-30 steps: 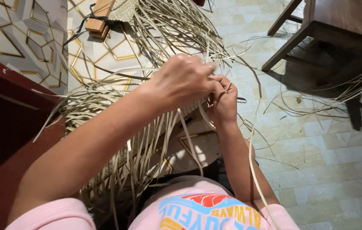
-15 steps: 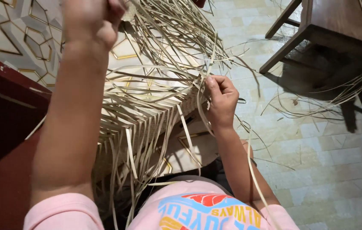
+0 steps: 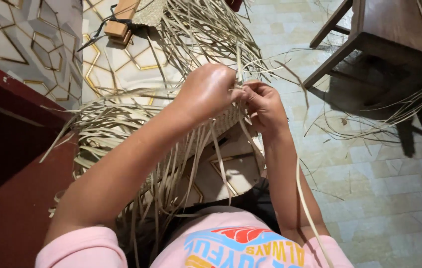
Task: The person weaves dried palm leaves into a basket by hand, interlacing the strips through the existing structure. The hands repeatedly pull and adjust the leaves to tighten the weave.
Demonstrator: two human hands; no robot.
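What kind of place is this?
Probably a home floor used for hand weaving: pale floor tiles, a wooden chair, and a heap of loose straw strips that both hands work.

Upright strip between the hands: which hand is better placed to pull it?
Probably the left hand: its fingers sit against the upright strip, while the right hand pinches the woven mat edge just below.
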